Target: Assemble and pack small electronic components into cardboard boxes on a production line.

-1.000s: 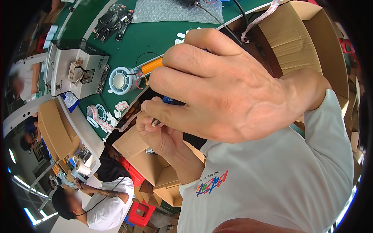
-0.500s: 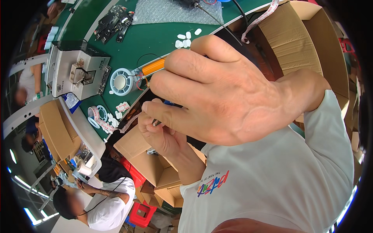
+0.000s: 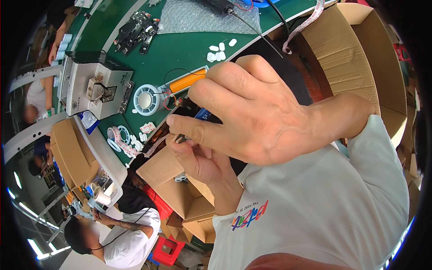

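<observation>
My right hand (image 3: 256, 112) comes in from the right, back toward me. Its fingers are bent, and the index finger reaches down to the fingertips of my left hand (image 3: 198, 162). A small dark piece with a shiny end (image 3: 181, 138) sits pinched at my left fingertips, under the right index finger. What the right fingertips grip is hidden behind them. Just beyond the hands, on the bench, lie an orange cylinder (image 3: 186, 81) and a pale blue round fan-like part (image 3: 146, 100), with thin red and black wires beside them.
A grey-white machine (image 3: 99, 85) stands on the green bench (image 3: 175, 49), near dark circuit parts (image 3: 135, 33), white pieces (image 3: 216, 56) and a tape roll (image 3: 118, 135). Bubble wrap (image 3: 198, 18) lies at the back. Open cartons (image 3: 342, 54) flank me. Another person (image 3: 130, 234) sits lower left.
The bench has shifted slightly down and right in view. My right hand has drawn back a little, uncovering more of the orange cylinder. The small dark piece stays at my fingertips.
</observation>
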Motion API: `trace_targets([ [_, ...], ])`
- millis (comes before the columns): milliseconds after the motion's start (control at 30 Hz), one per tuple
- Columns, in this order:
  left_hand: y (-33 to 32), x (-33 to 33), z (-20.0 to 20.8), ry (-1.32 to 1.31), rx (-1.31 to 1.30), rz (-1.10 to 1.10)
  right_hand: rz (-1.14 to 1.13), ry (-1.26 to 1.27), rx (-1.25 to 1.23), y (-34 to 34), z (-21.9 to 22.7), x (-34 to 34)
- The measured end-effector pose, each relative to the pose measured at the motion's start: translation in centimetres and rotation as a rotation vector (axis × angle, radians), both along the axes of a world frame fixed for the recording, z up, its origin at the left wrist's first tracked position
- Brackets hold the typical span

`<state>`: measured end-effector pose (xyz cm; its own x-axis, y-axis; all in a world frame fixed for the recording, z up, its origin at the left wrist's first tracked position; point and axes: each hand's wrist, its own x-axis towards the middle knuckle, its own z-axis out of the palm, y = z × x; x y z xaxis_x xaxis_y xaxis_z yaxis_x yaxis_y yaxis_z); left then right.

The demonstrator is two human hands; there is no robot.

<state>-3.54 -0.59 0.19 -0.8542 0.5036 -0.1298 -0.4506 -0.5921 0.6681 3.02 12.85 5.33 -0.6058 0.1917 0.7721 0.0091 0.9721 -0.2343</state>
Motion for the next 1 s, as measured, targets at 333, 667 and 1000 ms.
trace_targets([
  [333,0.7,-0.2,0.2,-0.001,0.050,0.020,-0.077,0.048,-0.119,-0.8,-0.5,-0.5],
  [667,0.4,-1.3,-1.4,0.210,-0.050,0.069,0.080,-0.231,-0.198,0.5,0.4,0.9],
  [1000,-0.3,-1.5,-2.0,0.194,0.079,-0.046,0.346,-0.433,-0.466,1.6,1.7,1.8],
])
